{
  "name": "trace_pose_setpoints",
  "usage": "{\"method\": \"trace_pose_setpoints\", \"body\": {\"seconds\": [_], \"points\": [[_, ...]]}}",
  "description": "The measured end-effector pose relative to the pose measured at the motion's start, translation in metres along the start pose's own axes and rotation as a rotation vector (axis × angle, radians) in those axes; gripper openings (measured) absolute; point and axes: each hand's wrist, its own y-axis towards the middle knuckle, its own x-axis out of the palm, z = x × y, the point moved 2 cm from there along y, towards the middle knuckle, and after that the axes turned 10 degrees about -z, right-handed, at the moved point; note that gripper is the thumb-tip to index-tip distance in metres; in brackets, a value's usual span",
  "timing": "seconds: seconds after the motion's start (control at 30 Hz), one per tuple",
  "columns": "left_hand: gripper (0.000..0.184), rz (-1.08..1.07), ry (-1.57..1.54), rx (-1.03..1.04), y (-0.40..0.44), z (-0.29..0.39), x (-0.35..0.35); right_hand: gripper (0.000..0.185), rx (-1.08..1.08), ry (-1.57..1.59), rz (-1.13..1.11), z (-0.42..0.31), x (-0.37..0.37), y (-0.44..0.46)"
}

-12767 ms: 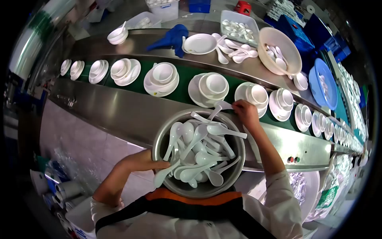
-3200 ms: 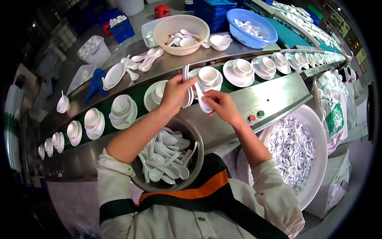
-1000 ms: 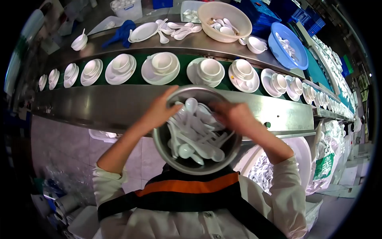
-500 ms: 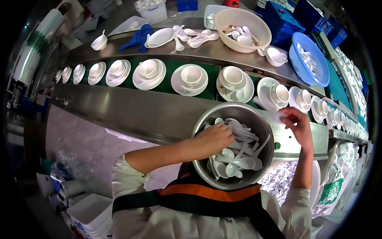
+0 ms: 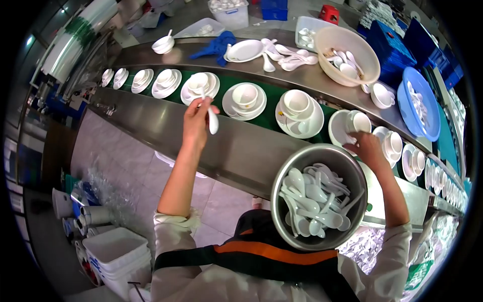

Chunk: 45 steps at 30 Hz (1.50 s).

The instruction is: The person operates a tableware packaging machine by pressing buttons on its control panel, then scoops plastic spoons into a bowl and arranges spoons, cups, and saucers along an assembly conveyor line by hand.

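Observation:
My left hand (image 5: 197,121) is closed on a white spoon (image 5: 213,122), held over the front edge of the green conveyor belt (image 5: 269,116), beside a plate stacked with a bowl (image 5: 198,81). At the right, my right hand (image 5: 367,150) reaches to another plate (image 5: 338,126) with a bowl (image 5: 358,121) on it. Its fingers are curled at the plate's near edge, and anything between them is hidden. In front of my body a steel basin (image 5: 277,204) holds a heap of white spoons (image 5: 314,199).
Several plate-and-bowl sets line the belt. Across it lie a blue cloth (image 5: 216,48), an oval dish (image 5: 245,51), loose spoons (image 5: 297,59), a cream basin (image 5: 372,65) and a blue basin (image 5: 410,118). White tubs (image 5: 118,246) stand on the floor at left.
My left hand has left the steel basin and moved up and left with a spoon. My right hand has moved onto a plate's edge. The dish sets have shifted left along the counter.

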Motion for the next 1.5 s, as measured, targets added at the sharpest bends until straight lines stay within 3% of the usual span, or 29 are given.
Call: {"method": "trace_pose_setpoints", "body": {"seconds": [0.1, 0.13, 0.17, 0.2, 0.23, 0.27, 0.4, 0.6, 0.67, 0.93, 1.0, 1.03, 1.07, 1.13, 1.17, 1.2, 1.27, 1.33, 1.37, 1.4, 1.47, 1.5], "points": [[0.020, -0.022, -0.112, -0.010, 0.014, -0.009, -0.050, 0.025, -0.357, 0.024, 0.118, -0.110, -0.016, 0.063], [0.019, 0.030, -0.090, -0.046, 0.021, -0.010, -0.060, 0.021, -0.592, -0.001, 0.235, -0.157, -0.007, 0.081], [0.019, 0.081, -0.068, -0.082, 0.026, -0.010, -0.071, 0.019, -0.794, -0.134, 0.307, -0.202, 0.013, 0.107], [0.019, 0.077, -0.078, -0.082, 0.033, -0.011, -0.082, 0.020, -0.788, -0.202, 0.307, -0.237, 0.040, 0.133], [0.019, 0.079, 0.104, -0.071, 0.037, -0.006, -0.097, 0.015, -0.924, -0.393, 0.416, -0.270, 0.053, 0.154], [0.020, 0.085, 0.285, -0.060, 0.042, -0.003, -0.110, 0.014, -0.897, -0.473, 0.376, -0.298, 0.069, 0.176], [0.021, 0.262, 0.284, 0.007, 0.055, 0.007, -0.146, 0.017, -0.771, -0.656, 0.255, -0.338, 0.116, 0.249], [0.023, 0.270, 0.539, 0.027, 0.111, -0.009, -0.176, 0.021, -0.737, -0.580, 0.210, -0.350, 0.126, 0.285], [0.022, 0.327, 0.673, -0.009, 0.129, -0.013, -0.184, 0.021, -0.835, -0.640, 0.212, -0.355, 0.126, 0.292], [0.021, 0.458, 0.769, 0.018, 0.144, -0.013, -0.224, 0.009, -0.887, -0.361, 0.435, -0.396, 0.131, 0.325], [0.020, 0.385, 0.886, 0.032, 0.158, -0.023, -0.234, 0.009, -0.975, 0.114, 0.434, -0.391, 0.116, 0.320], [0.020, 0.351, 0.895, 0.018, 0.167, -0.028, -0.232, 0.010, -0.999, 0.175, 0.470, -0.388, 0.101, 0.312], [0.021, 0.269, 0.704, -0.058, 0.173, -0.030, -0.225, 0.010, -1.017, 0.211, 0.414, -0.380, 0.081, 0.300], [0.023, 0.171, 0.706, -0.179, 0.196, -0.051, -0.222, 0.010, -1.005, 0.315, 0.325, -0.351, 0.054, 0.276], [0.023, 0.162, 0.699, -0.184, 0.214, -0.060, -0.232, 0.010, -0.935, 0.206, 0.277, -0.334, 0.039, 0.261], [0.025, 0.005, 0.848, -0.210, 0.232, -0.070, -0.246, 0.009, -0.868, 0.104, 0.226, -0.314, 0.029, 0.248], [0.026, 0.075, 0.727, -0.441, 0.227, -0.057, -0.240, 0.008, -0.746, 0.014, 0.057, -0.277, 0.027, 0.237], [0.024, 0.325, 1.324, -0.137, 0.207, -0.031, -0.232, 0.009, -0.732, 0.067, -0.005, -0.259, 0.027, 0.222], [0.019, 0.486, 1.425, -0.054, 0.198, -0.023, -0.225, 0.010, -0.718, 0.103, -0.073, -0.252, 0.026, 0.215], [0.019, 0.492, 1.435, -0.054, 0.183, -0.012, -0.215, 0.010, -0.726, 0.112, -0.069, -0.248, 0.022, 0.205], [0.022, -0.042, 1.618, 0.082, 0.153, 0.002, -0.184, 0.011, -0.772, 0.184, -0.123, -0.241, 0.011, 0.183], [0.022, -0.133, 1.649, -0.010, 0.146, -0.003, -0.177, 0.010, -0.791, 0.189, -0.161, -0.234, 0.008, 0.177]]}}
